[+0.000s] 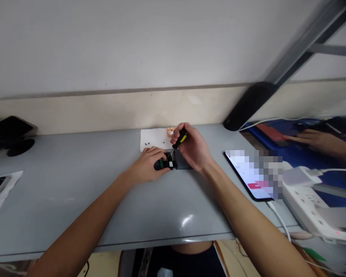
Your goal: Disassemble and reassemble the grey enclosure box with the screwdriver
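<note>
In the middle of the grey table, my left hand (150, 163) is closed around the left end of a small dark device (170, 164) with a green circuit board and a white label showing. My right hand (194, 148) grips a black and yellow screwdriver (180, 139), tilted so that its thin shaft points down into the device. A dark grey box-like piece (183, 161) lies partly under my right hand. Behind the hands is a white sheet of paper (154, 137) bearing several tiny dark bits, perhaps screws. An orange item (170, 132) with a face-like pattern sits at its edge, partly hidden.
A phone (248, 177) with a lit screen lies to the right, beside a white power strip (314, 211) with plugs and cables. Another person's hand (314, 140) touches a red item at far right. A black cylinder (249, 105) stands by the wall; a black stand (20, 134) is at left.
</note>
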The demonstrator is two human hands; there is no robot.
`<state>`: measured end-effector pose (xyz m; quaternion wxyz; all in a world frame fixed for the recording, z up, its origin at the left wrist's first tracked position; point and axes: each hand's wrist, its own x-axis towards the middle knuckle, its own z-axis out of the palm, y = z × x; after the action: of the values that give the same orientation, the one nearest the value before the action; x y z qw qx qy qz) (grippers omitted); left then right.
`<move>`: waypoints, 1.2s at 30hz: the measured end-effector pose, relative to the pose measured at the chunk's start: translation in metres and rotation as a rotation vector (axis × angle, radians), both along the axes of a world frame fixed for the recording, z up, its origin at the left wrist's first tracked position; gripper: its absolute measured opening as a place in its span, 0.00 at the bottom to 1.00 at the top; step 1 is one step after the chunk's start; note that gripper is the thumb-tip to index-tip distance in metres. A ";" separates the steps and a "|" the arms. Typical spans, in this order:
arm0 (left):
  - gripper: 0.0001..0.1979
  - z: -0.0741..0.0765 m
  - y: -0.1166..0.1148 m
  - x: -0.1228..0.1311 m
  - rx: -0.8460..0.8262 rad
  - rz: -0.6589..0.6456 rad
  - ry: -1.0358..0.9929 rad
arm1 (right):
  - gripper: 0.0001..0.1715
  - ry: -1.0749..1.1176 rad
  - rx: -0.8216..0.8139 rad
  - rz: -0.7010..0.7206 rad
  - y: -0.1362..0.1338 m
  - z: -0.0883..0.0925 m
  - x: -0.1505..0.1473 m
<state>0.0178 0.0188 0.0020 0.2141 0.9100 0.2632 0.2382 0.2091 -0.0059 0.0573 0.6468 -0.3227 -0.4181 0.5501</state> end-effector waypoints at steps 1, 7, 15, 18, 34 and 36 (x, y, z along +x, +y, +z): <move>0.10 0.000 0.000 0.000 0.003 0.001 -0.004 | 0.16 -0.019 0.015 -0.020 0.000 -0.001 -0.001; 0.09 0.000 -0.002 0.000 0.001 0.011 0.001 | 0.28 0.025 0.038 -0.052 0.000 -0.004 -0.008; 0.12 0.000 0.000 0.001 0.000 0.015 -0.003 | 0.22 0.042 -0.004 0.170 0.021 0.002 0.001; 0.11 -0.001 0.000 0.001 0.002 0.020 -0.007 | 0.14 0.027 0.014 0.162 0.018 0.001 0.001; 0.11 -0.007 0.002 0.003 0.037 0.035 -0.064 | 0.13 -0.067 0.041 0.146 0.001 0.002 0.008; 0.10 -0.008 0.002 0.002 0.045 0.027 -0.057 | 0.16 -0.071 0.044 0.124 0.000 0.002 0.008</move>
<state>0.0194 0.0206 -0.0060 0.1975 0.9040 0.2637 0.2726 0.2172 -0.0061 0.0592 0.6031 -0.3010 -0.4723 0.5680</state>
